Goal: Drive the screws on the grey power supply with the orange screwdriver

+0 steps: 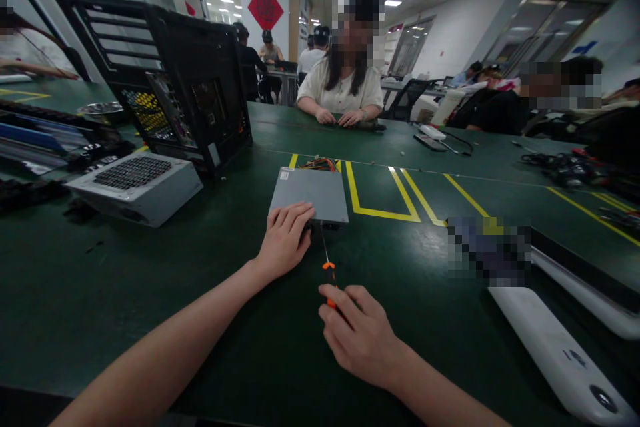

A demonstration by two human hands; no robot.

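The power supply unit (325, 197) lies flat on the green table (200, 327), ahead of the person, with its multicoloured cable bundle (320, 164) at the far edge. The left hand (285, 240) lays its fingers close together over the near left part of the top; whether the thumb clamps the near edge cannot be told. The right hand (363, 333) is curled around the handle of an orange-and-black screwdriver (329, 273), its shaft reaching the near face.

CAUTION: Tip engagement is too small to confirm. A poorly seated tip could cam out under torque, damaging a screw head or scratching the casing. The left hand is just beside the shaft; a slip leftward could strike the thumb. Light hold-down pressure could let the unit slide toward the cable bundle or pivot on the smooth-looking surface.
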